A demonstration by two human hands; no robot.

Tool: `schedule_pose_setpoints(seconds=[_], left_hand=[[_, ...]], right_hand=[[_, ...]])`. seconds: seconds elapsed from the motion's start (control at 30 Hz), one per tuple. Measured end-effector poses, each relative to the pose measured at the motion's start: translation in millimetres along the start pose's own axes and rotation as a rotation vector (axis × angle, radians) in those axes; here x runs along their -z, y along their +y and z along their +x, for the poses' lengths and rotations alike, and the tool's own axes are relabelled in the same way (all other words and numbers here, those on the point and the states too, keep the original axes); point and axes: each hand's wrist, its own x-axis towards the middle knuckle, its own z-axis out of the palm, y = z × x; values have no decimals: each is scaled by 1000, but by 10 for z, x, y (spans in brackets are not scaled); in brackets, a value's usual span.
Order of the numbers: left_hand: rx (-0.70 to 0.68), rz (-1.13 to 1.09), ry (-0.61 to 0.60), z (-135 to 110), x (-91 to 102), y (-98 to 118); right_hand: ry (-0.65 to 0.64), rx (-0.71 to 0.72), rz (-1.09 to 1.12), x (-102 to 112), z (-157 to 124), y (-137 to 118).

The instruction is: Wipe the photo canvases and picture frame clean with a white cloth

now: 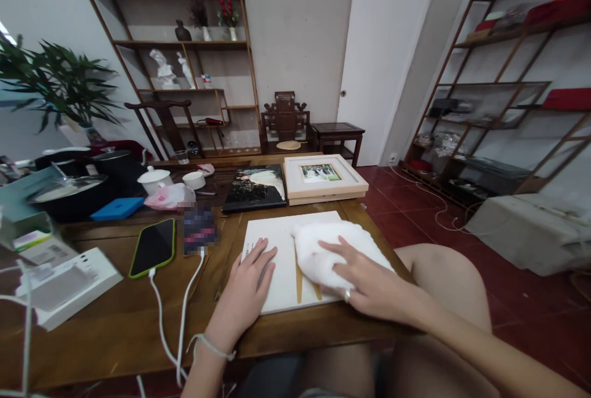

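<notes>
On the table in front of me lies a flat white panel (272,233) with small dark print near its left edge and gold-coloured stripes on its face. My left hand (252,281) rests flat on the panel's left side, fingers spread, holding nothing. A bunched, fluffy white cloth (314,244) covers the panel's right part and hangs past its right edge. From above, my right hand (360,268) grips this cloth against the panel, fingers partly bent, with a ring on one finger. The thumb is hard to make out.
Beyond the panel lie a framed picture (323,187) and a dark photo panel (257,187). To the left are a green-edged phone (153,248), white cables (162,324), a white box (74,290), a blue box (117,208), a pot (69,196) and a lidded white bowl (154,180).
</notes>
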Motion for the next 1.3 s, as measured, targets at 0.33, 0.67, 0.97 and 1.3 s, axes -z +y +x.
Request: schedule_pose_setpoints(seconds=[0.33, 0.67, 0.97, 1.3], left_hand=[[8, 0, -10, -1, 13, 3], [17, -14, -2, -5, 23, 4], [16, -27, -1, -3, 13, -4], [7, -20, 1, 2, 18, 9]], right_hand=[[-22, -9, 58, 93, 120, 228], [85, -228, 12, 102, 664, 587], [-74, -180, 80, 156, -150, 16], [-112, -260, 63, 337, -42, 169]])
